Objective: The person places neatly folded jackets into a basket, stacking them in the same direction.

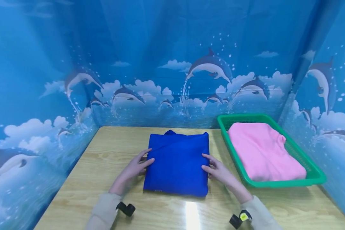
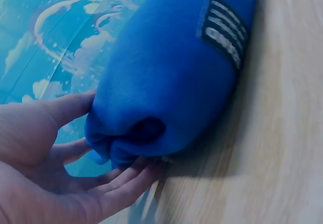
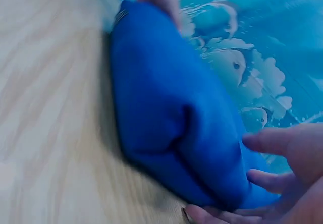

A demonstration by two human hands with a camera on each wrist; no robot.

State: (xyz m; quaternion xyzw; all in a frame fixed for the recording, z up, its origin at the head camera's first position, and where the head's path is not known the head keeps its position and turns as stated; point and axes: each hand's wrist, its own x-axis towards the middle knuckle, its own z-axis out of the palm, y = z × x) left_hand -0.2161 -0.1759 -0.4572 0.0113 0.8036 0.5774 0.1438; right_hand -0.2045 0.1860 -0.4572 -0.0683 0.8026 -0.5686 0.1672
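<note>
Because the left hand (image 1: 135, 167) and right hand (image 1: 219, 172) are only lightly gripping opposite edges of the blue folded cloth (image 1: 178, 166) on the table (image 1: 103, 166), its middle is probably risking a sag if lifted. Any uneven pull is threatening to spread its end folds.

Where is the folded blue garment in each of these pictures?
Head: folded blue garment just below the centre, between the left hand and right hand.
Left wrist: folded blue garment in the upper middle, its dark label at upper right.
Right wrist: folded blue garment across the middle, slanting from upper left to lower right.
Shared landmark: wood-grain table, in all three.
</note>
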